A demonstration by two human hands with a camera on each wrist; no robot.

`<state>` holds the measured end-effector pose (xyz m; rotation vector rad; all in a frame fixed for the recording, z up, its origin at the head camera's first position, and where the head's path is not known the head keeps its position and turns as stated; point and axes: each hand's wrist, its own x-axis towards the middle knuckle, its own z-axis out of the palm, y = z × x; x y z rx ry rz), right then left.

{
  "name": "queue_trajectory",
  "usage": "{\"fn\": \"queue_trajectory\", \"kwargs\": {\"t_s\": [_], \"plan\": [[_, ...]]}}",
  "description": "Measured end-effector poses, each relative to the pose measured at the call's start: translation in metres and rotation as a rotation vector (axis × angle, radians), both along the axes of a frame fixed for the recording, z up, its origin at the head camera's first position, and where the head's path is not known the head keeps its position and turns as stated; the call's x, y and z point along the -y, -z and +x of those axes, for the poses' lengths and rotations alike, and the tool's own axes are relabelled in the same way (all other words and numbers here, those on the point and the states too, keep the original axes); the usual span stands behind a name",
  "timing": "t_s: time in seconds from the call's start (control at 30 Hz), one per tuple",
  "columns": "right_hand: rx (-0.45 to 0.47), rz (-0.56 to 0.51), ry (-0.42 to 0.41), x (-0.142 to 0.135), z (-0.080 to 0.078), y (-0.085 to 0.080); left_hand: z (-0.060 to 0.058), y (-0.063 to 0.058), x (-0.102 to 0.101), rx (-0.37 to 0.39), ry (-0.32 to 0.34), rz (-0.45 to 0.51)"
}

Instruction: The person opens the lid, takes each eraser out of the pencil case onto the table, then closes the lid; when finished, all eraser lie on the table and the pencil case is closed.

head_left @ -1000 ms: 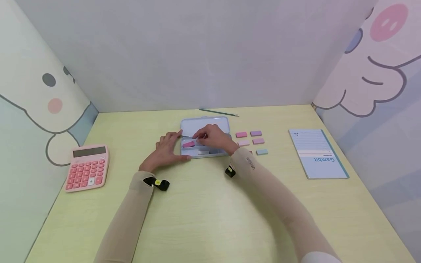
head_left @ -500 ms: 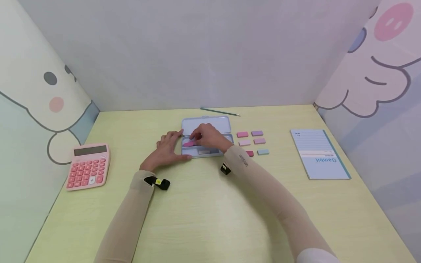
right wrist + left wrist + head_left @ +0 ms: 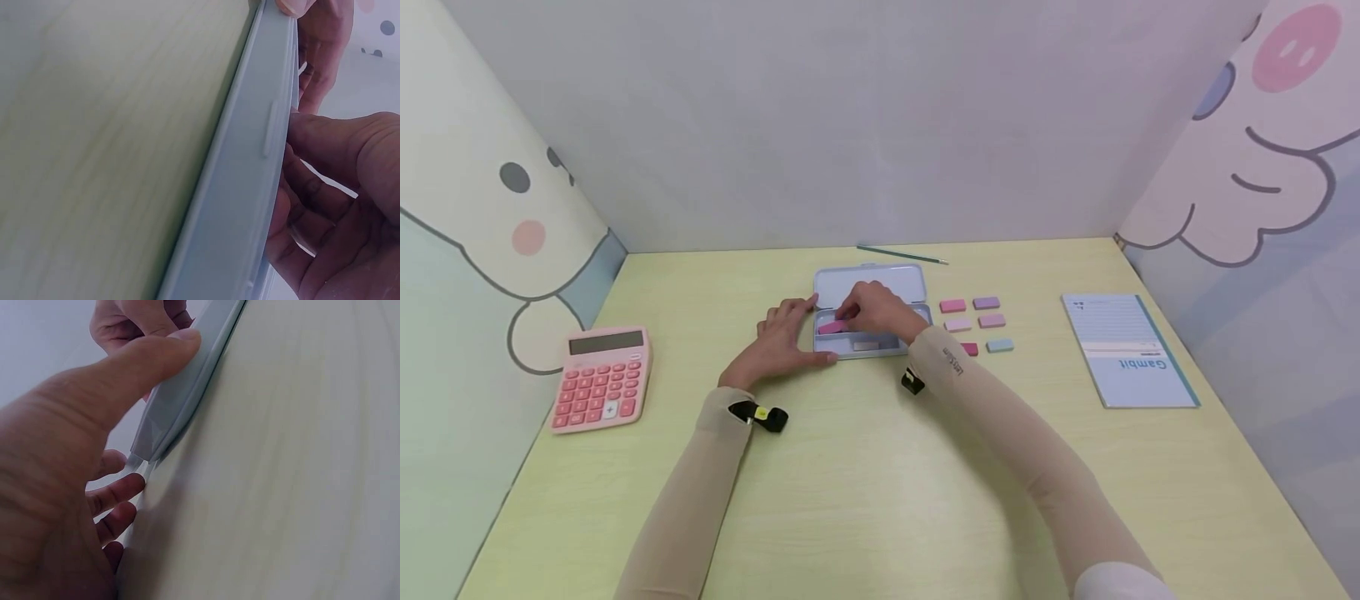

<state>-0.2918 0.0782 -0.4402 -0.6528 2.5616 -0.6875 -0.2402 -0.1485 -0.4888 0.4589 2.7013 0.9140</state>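
The case (image 3: 247, 162) looks like smooth plastic, the tabletop (image 3: 842, 475) wood-grained.

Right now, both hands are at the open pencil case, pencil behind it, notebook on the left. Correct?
No: the notebook lies on the right, as the head view shows. The rest holds: left hand and right hand at the open pencil case, pencil behind it.

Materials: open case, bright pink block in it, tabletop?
Case: likely hard plastic, smooth, soft sheen; the raised ridge on its wall looks moulded. Painted metal not ruled out.
Bright pink block: probably rubber or vinyl, looks matte; even colour, plain eraser-like shape. Too small to see texture.
Tabletop: wood or wood-look laminate, satin; streaky grain shows.
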Motion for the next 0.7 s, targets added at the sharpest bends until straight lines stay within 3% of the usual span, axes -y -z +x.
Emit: {"fn": "queue_trajectory", "kwargs": {"t_s": [0.43,0.7], "plan": [[-0.062,0.035,0.042,0.001,0.004,0.006,-0.002,0.001,0.0,0.007,0.0,-0.008],[-0.125,-0.079,0.097,-0.018,0.012,0.001,-0.003,0.003,0.001,0.002,-0.005,-0.02]]}}
